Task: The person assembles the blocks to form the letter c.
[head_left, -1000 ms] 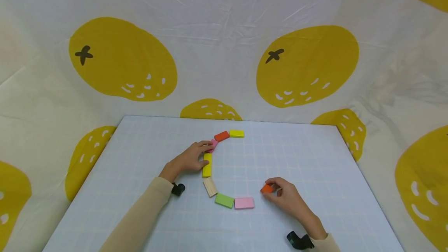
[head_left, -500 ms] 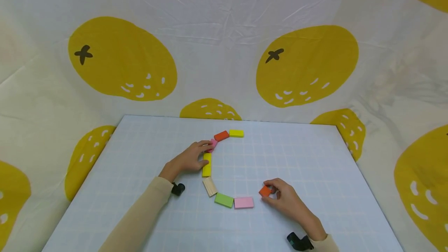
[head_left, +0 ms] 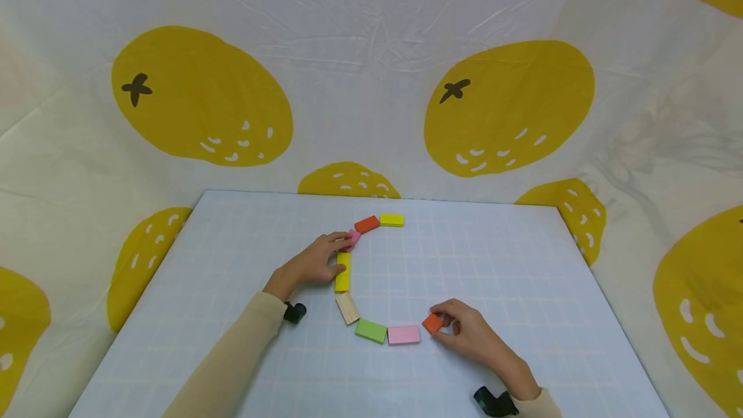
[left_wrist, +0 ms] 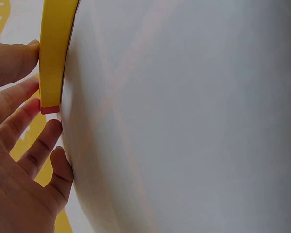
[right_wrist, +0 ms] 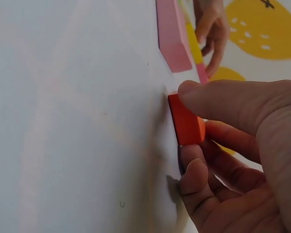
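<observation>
My right hand pinches an orange block between thumb and fingers, low over the table, a small gap right of a light pink block. The right wrist view shows the thumb on one side of that orange block and fingers at the other. My left hand rests at a curved row of blocks. Its thumb touches a yellow block, and its fingertips lie on a pink block, partly covering it. In the left wrist view the fingers look relaxed beside the yellow block's edge.
The row continues with a red-orange block and another yellow block at the far end. Nearer stand a plain wood block and a green block. All lie on a pale gridded table before a fruit-patterned cloth.
My right hand has moved slightly left with the orange block, closer to the light pink block. The left hand and the row of blocks have stayed in place.
</observation>
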### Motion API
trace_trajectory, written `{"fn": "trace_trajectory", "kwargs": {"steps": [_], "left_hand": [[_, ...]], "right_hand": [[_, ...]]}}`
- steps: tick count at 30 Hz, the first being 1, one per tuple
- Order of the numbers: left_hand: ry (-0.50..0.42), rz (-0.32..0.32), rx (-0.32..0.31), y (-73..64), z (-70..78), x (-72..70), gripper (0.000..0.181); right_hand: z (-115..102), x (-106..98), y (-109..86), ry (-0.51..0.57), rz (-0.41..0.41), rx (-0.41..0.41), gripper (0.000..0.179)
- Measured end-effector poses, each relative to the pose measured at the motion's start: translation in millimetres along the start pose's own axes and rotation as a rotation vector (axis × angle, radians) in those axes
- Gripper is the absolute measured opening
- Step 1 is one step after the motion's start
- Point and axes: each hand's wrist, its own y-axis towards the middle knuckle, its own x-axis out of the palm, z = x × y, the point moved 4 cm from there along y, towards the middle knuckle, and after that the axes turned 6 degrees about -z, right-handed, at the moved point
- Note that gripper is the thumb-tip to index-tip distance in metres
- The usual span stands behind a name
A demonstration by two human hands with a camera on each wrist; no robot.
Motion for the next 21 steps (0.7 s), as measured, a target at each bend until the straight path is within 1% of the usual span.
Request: {"fn": "trace_trajectory", "kwargs": {"steps": [3,8,14,21], "left_hand": [[-0.005,0.002,-0.002,-0.5,0.4,-0.3,0.066],[0.012,0.004,-0.011,0.5,-1.3,1.4,0.066],[0.003,0.0,-0.01,1.0,-1.1,0.9,0.065],[0.003,0.001,0.002,0.3,-1.7,0.8,0.064]], "right_hand": [[-2.3,1.3,-1.5,0.01,-0.008,-0.02,0.037],[-4.4,2.6,-2.8,0.014,-0.018,-0.046,0.035],[-5.5,3.8,-1.3,0.004,-0.045,-0.038,0.034],[-5.7,5.7,-0.8,0.016,-0.062,-0.043,0.034]]}}
